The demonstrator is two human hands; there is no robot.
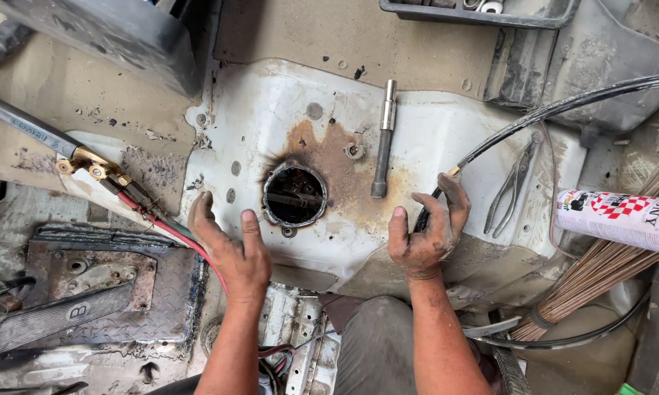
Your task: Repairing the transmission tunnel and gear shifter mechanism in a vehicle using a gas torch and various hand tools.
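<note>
My left hand [230, 245] rests open on the white metal floor panel [424, 132], fingers spread, just left of a round scorched hole [294, 195] ringed with rust. My right hand [426, 230] is to the right of the hole, its fingers curled around the end of a black cable [563, 106] that runs off to the upper right. A long metal socket extension bar [384, 139] lies on the panel above the two hands.
A cutting torch [66, 150] with red hose lies at left. Pliers [513, 189] lie right of the cable. A white spray can [622, 218] and a bundle of thin rods [607, 263] sit at right. A grey tray [483, 13] is at top, a pedal plate [88, 300] lower left.
</note>
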